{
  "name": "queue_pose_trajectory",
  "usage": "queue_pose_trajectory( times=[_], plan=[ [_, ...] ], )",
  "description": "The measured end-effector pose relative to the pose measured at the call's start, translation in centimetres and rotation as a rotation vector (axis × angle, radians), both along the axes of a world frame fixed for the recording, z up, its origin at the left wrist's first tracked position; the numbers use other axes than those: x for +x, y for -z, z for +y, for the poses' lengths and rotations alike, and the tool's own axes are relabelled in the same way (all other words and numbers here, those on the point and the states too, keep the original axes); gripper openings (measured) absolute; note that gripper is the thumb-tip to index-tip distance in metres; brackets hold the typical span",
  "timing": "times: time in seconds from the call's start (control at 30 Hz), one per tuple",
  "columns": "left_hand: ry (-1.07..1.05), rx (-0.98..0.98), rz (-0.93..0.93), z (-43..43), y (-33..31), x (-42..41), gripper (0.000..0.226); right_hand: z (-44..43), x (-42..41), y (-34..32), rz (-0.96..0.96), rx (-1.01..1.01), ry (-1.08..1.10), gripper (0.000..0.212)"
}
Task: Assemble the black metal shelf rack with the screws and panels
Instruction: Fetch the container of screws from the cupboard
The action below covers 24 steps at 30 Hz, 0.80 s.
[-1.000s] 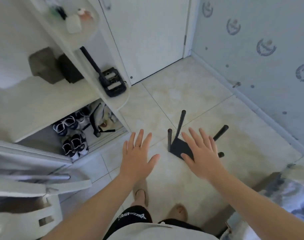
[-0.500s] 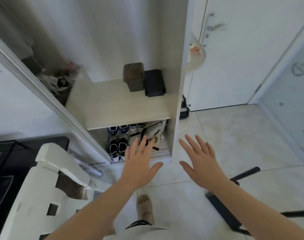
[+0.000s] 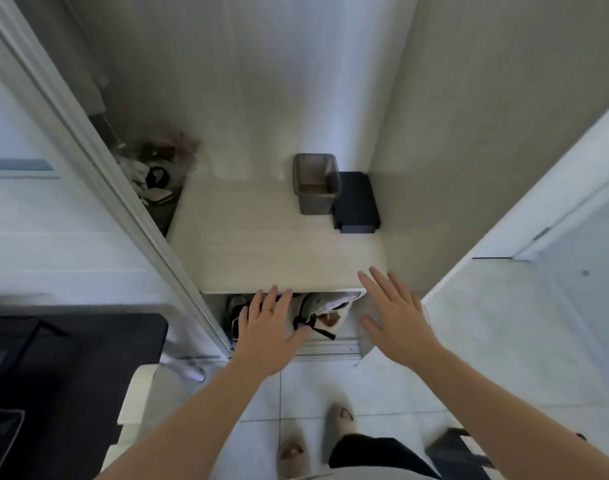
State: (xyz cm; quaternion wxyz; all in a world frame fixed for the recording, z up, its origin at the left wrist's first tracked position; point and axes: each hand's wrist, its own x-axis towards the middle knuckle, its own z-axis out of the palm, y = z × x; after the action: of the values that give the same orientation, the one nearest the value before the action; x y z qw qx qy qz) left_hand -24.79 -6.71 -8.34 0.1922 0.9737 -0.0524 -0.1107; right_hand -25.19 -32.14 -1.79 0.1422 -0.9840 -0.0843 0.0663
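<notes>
Fingers [image 3: 272, 299] on both hands were spread and straight, gripping nothing. Left hand [image 3: 268, 327] was palm-down in front of the low shoe compartment. Right hand [image 3: 396, 317] was palm-down over the front right corner of the shelf; contact could not be told.

Tall white built-in cabinet [image 3: 296, 81] filled most of the view, with a pale sliding-door frame [image 3: 98, 174] running diagonally down its left side.

White tiled floor [image 3: 503, 341] ran along the right and bottom.

Pale wooden shelf [image 3: 261, 251] sat across the cabinet at mid height.

Black metal shelf rack [image 3: 446, 450] showed only as a dark blurred piece on the floor at lower right, partly behind the right forearm and well apart from both hands. No screws or panels could be made out.

Grey-brown plastic waste bin [image 3: 315, 185] stood upright at the back right of the shelf. Black rectangular box [image 3: 356, 202] sat against its right side.

Heap of mixed dark and white clutter [image 3: 157, 174] sat at the back left, behind the door frame.

White shoe with black straps [image 3: 325, 313] lay under the shelf between the two hands, with more shoes partly hidden behind the left hand.

Beige slippers [image 3: 339, 420] were on the person's feet at the bottom.
</notes>
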Motion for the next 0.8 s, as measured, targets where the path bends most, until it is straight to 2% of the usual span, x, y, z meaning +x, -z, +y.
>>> queue_pose_trajectory(
  times=[0.2, 0.47, 0.67, 0.8],
  plan=[
    [-0.061, -0.056, 0.038, 1.2, -0.3, 7.1, 0.078, 1.7, 8.1, 0.3, 0.022, 0.039, 0.032, 0.068],
    [-0.132, -0.310, 0.151, 1.0, -0.1, 19.8, 0.076, 2.0, 22.9, 2.8, 0.124, 0.167, 0.080, 0.069],
    [-0.336, -0.534, 0.349, -0.8, 2.3, 30.0, 0.078, 1.9, 33.6, 6.4, 0.259, 0.385, 0.242, 0.069],
    [-0.542, -0.693, 0.428, -2.2, 4.6, 35.7, 0.075, 2.2, 39.0, 8.6, 0.352, 0.496, 0.355, 0.059]
  ],
)
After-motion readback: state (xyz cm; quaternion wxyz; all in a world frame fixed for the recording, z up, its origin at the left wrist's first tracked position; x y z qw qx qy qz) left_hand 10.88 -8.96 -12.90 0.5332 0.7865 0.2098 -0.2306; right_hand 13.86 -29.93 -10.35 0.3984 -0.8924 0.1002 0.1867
